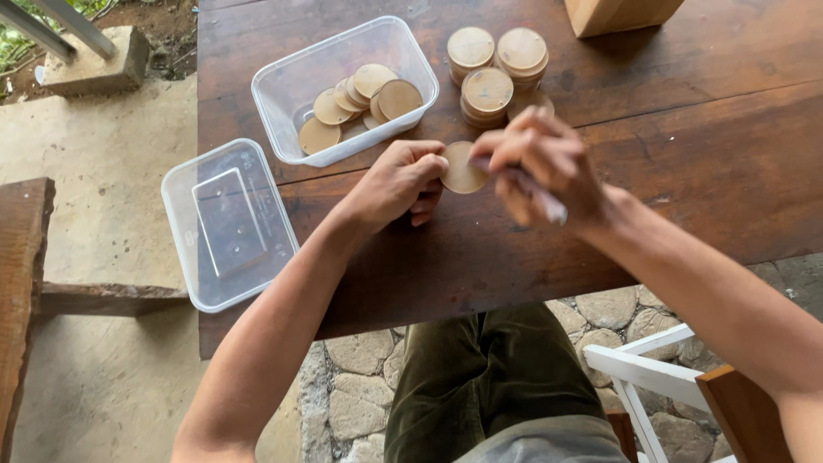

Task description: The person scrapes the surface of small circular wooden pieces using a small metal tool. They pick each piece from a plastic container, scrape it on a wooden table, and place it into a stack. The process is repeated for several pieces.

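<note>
The left hand (401, 182) pinched a round wooden disc (463, 168) flat on the dark table (686, 154). The right hand (542, 163) gripped a slim tool (540, 195) (blurred) over it; stacked discs (495, 67) stood just beyond

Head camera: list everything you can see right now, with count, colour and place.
wooden disc in hand: one, tan, pinched by the left hand over the table
stacked discs: three stacks plus one partly hidden, tan, far side of the table
clear tub: one, holds loose discs, about seven, tan
clear lid: one, at the table's left edge
table: one, dark brown wood
wooden block: one, light, top edge
white chair: one, lower right
left hand: grips the disc
right hand: holds a thin tool at the disc
</note>
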